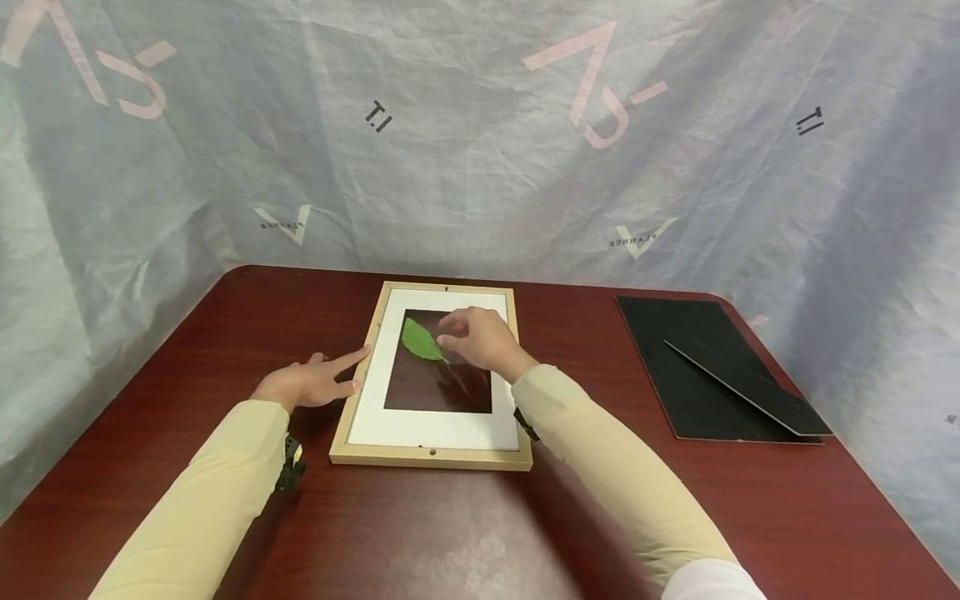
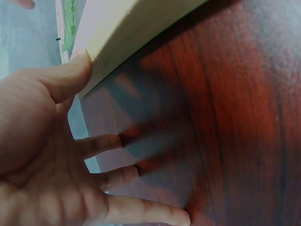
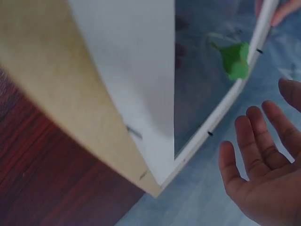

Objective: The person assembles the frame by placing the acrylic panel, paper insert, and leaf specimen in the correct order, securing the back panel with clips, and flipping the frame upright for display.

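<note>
A light wooden picture frame [image 1: 431,458] lies flat on the table, with a white mat [image 1: 442,429] around a dark see-through window. A green leaf [image 1: 422,340] rests in the upper left of that window, its stem pointing to the lower right. My left hand [image 1: 311,383] touches the frame's left side with thumb and index finger; in the left wrist view its other fingers are spread over the tabletop. Over the window, just right of the leaf, hovers my right hand [image 1: 480,337]. Its fingers are loosely bent and hold nothing, as the right wrist view also shows.
At the table's right side lies a black backing board [image 1: 675,383], and a second dark panel [image 1: 750,387] rests tilted on top of it. The dark red wooden table [image 1: 420,533] reaches back to a grey printed cloth [image 1: 465,200] hanging behind.
</note>
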`<state>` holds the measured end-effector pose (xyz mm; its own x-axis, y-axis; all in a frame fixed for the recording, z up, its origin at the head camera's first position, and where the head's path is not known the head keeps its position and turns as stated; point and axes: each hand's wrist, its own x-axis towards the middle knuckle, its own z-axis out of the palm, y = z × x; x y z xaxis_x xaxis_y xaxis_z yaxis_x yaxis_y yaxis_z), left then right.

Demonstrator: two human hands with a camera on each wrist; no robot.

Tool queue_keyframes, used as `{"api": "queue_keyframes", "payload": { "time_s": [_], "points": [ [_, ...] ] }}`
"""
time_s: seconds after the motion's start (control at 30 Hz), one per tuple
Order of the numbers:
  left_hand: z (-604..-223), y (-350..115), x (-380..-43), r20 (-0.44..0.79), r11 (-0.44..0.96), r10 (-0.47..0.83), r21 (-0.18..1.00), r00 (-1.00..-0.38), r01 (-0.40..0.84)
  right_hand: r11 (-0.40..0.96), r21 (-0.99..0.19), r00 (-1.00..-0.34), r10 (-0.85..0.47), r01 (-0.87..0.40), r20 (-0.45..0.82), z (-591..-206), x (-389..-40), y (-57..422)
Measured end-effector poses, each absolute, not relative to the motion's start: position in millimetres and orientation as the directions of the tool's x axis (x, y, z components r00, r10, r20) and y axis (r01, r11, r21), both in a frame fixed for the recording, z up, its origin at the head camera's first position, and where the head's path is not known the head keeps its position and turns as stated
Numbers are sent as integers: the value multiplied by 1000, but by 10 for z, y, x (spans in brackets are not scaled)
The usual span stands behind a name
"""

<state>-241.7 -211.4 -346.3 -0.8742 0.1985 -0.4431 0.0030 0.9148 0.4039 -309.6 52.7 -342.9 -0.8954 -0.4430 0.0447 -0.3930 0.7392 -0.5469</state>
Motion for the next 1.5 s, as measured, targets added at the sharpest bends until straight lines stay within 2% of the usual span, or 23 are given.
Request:
{"api": "queue_keyframes", "payload": {
  "time_s": [0.17,0.33,1.1,1.5],
  "points": [
    [-3464,-2125,-2422,-443,910,211,414,-872,10,683,-663,-921,-389,-307,26,-3335,-3073,704],
    [-3447,-2126,-2412,-442,907,221,422,-869,16,651,-706,-930,-366,-279,30,-3289,-3040,888],
    [-3464,-2134,-2422,-433,899,241,438,-869,31,631,-723,-950,-291,-283,118,-3200,-2881,1494],
    [-3457,-2123,-2417,-447,894,242,447,-861,20,583,-777,-959,-267,-236,90,-3158,-2729,1793]
  ]
}}
